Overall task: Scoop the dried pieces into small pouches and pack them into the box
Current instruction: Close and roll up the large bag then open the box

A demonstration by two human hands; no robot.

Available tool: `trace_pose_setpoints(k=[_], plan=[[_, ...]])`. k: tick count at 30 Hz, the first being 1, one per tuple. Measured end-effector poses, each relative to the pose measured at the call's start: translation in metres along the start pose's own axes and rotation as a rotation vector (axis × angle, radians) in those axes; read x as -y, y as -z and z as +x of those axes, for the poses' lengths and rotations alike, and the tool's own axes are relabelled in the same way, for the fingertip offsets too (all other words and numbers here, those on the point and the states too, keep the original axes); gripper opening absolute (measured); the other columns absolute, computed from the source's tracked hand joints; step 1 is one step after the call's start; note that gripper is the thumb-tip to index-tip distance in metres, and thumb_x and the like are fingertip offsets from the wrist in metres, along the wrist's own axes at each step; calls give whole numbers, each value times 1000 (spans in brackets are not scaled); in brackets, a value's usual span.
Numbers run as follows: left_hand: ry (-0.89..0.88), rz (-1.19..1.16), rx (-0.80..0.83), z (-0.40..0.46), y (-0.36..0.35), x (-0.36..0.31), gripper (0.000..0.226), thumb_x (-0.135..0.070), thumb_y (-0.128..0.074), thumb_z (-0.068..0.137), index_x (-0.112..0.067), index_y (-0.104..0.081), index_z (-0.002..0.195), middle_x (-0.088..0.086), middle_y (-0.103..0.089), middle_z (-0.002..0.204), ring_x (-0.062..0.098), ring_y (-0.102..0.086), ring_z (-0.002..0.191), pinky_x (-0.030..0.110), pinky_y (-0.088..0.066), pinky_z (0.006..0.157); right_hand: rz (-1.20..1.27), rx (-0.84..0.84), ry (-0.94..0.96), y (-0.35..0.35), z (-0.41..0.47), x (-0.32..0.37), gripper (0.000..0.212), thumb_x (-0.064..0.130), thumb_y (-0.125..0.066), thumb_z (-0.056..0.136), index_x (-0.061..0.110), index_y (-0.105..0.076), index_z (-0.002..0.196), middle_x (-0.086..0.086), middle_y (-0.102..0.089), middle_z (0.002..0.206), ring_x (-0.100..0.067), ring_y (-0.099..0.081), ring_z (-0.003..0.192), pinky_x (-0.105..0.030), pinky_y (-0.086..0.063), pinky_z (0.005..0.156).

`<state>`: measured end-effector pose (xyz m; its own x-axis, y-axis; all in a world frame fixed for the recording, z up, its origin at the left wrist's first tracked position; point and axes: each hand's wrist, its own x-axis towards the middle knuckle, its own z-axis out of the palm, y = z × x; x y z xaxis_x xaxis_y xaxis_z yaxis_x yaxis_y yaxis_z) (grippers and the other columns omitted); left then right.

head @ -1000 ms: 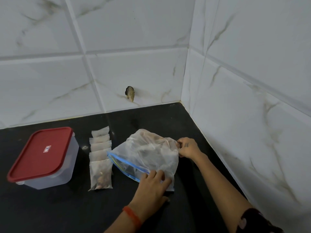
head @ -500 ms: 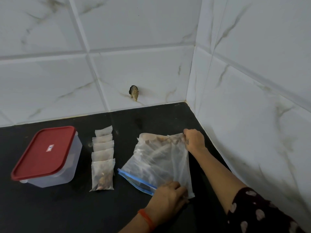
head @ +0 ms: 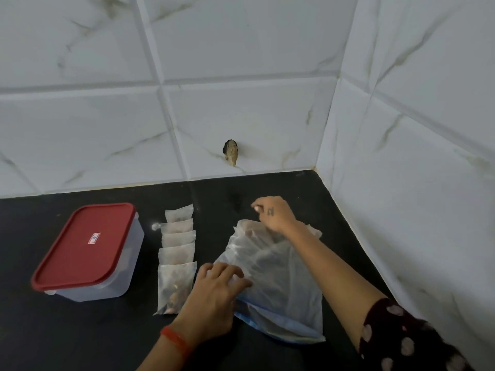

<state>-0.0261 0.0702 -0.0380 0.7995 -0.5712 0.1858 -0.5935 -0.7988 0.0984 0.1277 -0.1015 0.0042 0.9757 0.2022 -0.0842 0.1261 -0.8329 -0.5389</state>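
A large clear zip bag [head: 278, 279] of dried pieces lies flat on the black counter [head: 80, 338], its blue zip edge nearest me. My left hand [head: 217, 293] rests with spread fingers on the bag's left side. My right hand [head: 273, 212] hovers over the bag's far end, fingers loosely curled past its edge, and nothing shows in them. Several small pouches [head: 176, 253] lie in an overlapping row left of the bag; the nearest one holds brown pieces. The clear box [head: 88, 250] with its red lid on stands at the left.
White marble-look tiled walls [head: 241, 108] close the counter at the back and right, forming a corner. A small dark hole with a plug [head: 231, 152] marks the back wall. A bit of bright debris [head: 154, 226] lies beside the pouches.
The bag has been turned and laid flatter, zip edge toward me. My right hand let go of the far corner and moved left. My left hand slid left along the bag.
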Motion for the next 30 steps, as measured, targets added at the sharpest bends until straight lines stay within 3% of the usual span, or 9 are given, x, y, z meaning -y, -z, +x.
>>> trace_pose_setpoints(k=[3,5,9,13,17,20,23,26,30], plan=[[-36,-50,14,-3,-15,0,63,-36,-78,48,-40,-54,107,-14,-58,99,4,-62,84,23,-53,72,-59,233,-14,-14,21,16,29,33,-55,93,14,-68,111,-6,-68,109,-23,-63,97,-34,-49,93],[-61,-97,17,-4,-26,-2,65,-32,-80,48,-38,-53,106,-14,-58,94,3,-61,80,18,-52,69,-148,381,-33,-20,30,20,27,37,-63,87,18,-72,104,-2,-68,107,-22,-63,97,-34,-50,90],[-84,-131,46,-7,-41,-4,65,-31,-81,52,-39,-49,108,-17,-61,95,1,-60,81,16,-52,68,-181,491,-39,-27,40,22,16,21,-62,79,17,-75,88,-1,-71,99,-17,-67,86,-30,-57,80],[-70,-162,34,-6,-44,-4,58,-27,-80,54,-39,-53,104,-17,-62,92,4,-59,77,18,-52,64,-149,567,-62,-26,42,28,22,34,-67,82,14,-73,85,0,-70,83,-14,-65,74,-28,-54,74],[-27,-235,4,-6,-40,-6,37,-22,-67,64,-37,-61,97,-18,-63,87,2,-58,72,14,-51,61,-221,443,-7,-32,44,29,6,25,-69,79,21,-73,81,0,-71,94,-17,-66,86,-31,-55,79],[17,-340,10,-8,-35,-10,27,-20,-47,71,-31,-65,88,-14,-65,81,5,-61,68,18,-52,57,-185,283,-40,-28,52,26,13,26,-71,80,17,-74,88,-2,-71,93,-20,-66,88,-33,-54,83],[49,-404,45,-10,-33,-13,27,-19,-43,75,-26,-66,87,-8,-65,81,9,-62,72,14,-44,65,-125,135,-153,-27,61,19,25,34,-76,76,14,-74,92,-4,-71,91,-21,-66,87,-33,-54,85],[89,-418,51,-9,-33,-13,30,-21,-40,79,-23,-68,90,-3,-65,83,14,-62,78,19,-46,70,-80,59,-203,-38,58,12,23,35,-75,77,15,-75,89,-3,-72,89,-20,-67,86,-32,-55,81],[97,-388,40,-11,-32,-16,21,-31,-48,86,-25,-65,97,-5,-62,94,11,-57,89,15,-35,74,33,-5,-124,-40,48,7,22,29,-56,94,14,-72,97,-6,-70,97,-24,-65,93,-31,-51,84]])
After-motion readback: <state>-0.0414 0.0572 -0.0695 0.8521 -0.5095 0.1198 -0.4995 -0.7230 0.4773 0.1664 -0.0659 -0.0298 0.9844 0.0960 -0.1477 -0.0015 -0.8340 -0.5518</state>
